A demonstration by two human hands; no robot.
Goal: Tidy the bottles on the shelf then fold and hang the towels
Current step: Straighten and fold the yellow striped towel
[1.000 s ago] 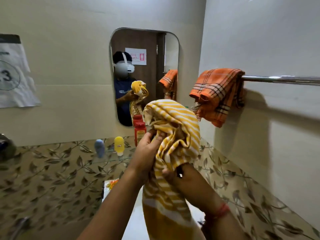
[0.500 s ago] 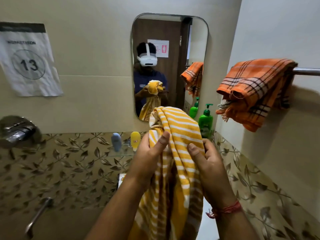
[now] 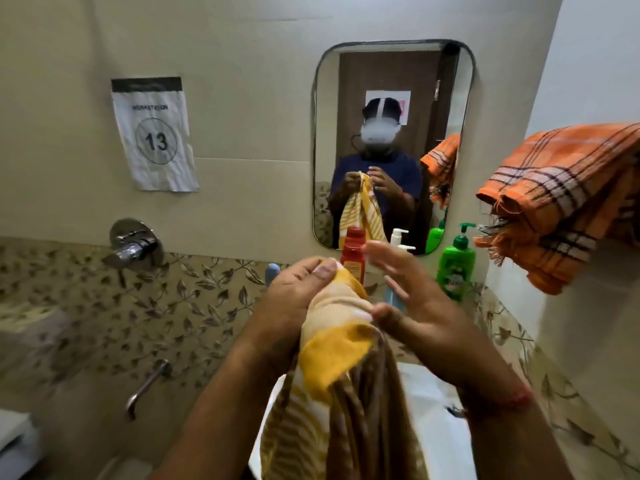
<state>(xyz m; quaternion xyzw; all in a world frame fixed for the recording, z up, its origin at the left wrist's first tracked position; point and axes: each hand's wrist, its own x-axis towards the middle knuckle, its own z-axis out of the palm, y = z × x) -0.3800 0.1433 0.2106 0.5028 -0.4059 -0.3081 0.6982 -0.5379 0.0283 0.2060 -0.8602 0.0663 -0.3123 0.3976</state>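
One paper sign [image 3: 154, 135] reads "WORKSTATION 13"; bottle labels unreadable.

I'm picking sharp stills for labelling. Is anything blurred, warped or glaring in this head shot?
Head view: the right hand is smeared by motion, the left hand on the yellow towel slightly soft; wide-angle warp bends the mirror edges and walls; soft even light, small glints on the chrome tap; the orange towel is sharp.

left hand [image 3: 294, 299] gripping yellow towel [image 3: 332, 344] — right hand [image 3: 412, 306] spread
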